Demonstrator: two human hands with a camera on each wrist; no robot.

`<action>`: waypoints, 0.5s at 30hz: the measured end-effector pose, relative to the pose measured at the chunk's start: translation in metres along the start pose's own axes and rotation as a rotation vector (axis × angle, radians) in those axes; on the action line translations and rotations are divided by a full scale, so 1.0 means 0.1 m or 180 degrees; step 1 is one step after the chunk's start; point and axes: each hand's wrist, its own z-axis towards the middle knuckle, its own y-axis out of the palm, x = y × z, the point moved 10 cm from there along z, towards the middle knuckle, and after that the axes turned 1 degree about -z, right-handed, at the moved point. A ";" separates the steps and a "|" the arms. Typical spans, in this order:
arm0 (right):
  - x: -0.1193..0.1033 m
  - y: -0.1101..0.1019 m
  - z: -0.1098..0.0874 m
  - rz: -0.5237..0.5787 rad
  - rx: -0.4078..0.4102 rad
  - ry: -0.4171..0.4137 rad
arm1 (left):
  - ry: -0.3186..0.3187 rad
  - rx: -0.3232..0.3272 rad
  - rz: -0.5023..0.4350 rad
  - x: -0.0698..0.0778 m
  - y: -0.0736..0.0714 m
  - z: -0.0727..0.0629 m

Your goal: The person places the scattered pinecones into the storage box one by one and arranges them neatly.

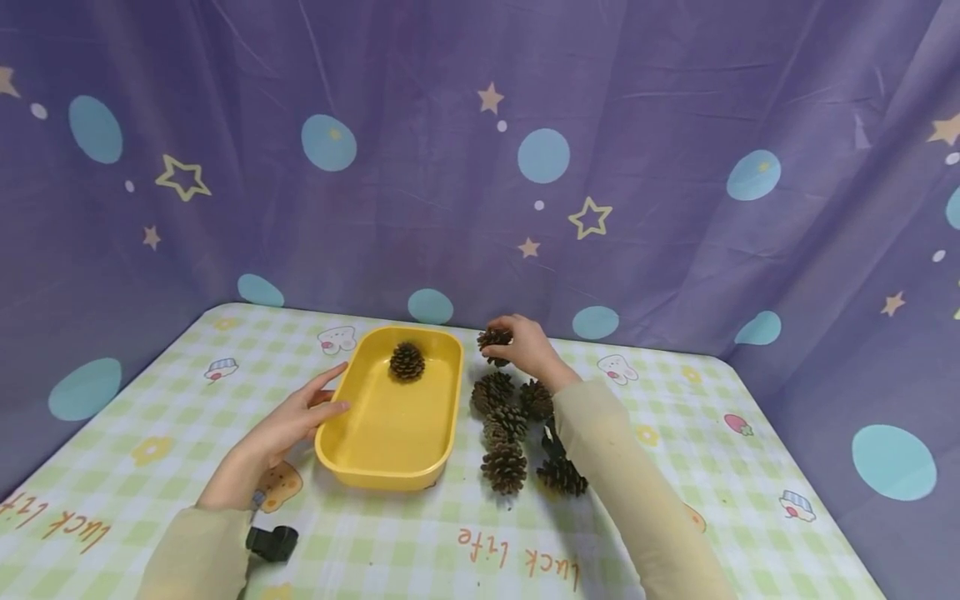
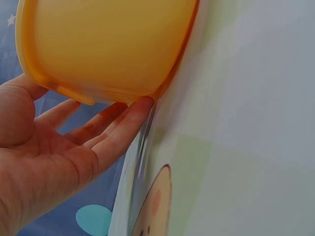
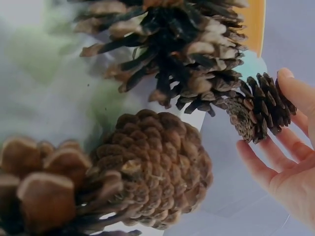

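A yellow plastic tub [image 1: 390,425] stands left of centre on the table, with one pine cone [image 1: 407,362] inside near its far end. My left hand [image 1: 300,412] holds the tub's left side; in the left wrist view the fingertips [image 2: 142,102] touch its outer wall and the thumb goes up to the rim. Beyond the tub's far right corner, my right hand [image 1: 525,343] pinches another pine cone [image 1: 495,342] between thumb and fingers. The right wrist view shows this held cone [image 3: 261,108] on its side, its scaly base turned toward the camera.
Several pine cones [image 1: 505,467] lie in a cluster right of the tub, below my right forearm. A black object [image 1: 272,543] is by my left wrist. The table wears a green checked cloth [image 1: 405,550], and a purple curtain [image 1: 450,167] hangs behind it.
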 end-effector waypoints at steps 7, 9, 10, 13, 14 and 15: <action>-0.08 -0.06 0.00 0.0164 0.0102 -0.0045 | 0.0004 -0.0016 -0.0019 0.01 0.01 -0.01; -0.10 -0.09 0.00 0.0201 0.0118 -0.0025 | -0.0002 -0.0014 -0.0014 0.01 0.01 0.00; -0.10 -0.09 0.01 0.0232 0.0116 -0.0010 | -0.0011 -0.0012 -0.0016 0.01 0.01 0.00; -0.13 -0.12 0.02 0.0293 0.0099 0.0032 | -0.0041 -0.0003 -0.0016 0.01 0.00 0.00; -0.15 -0.13 0.02 0.0312 0.0090 0.0038 | -0.0040 -0.0009 -0.0021 0.01 0.00 0.00; -0.16 -0.13 0.02 0.0328 0.0079 0.0044 | -0.0035 -0.0013 -0.0027 0.01 0.00 0.00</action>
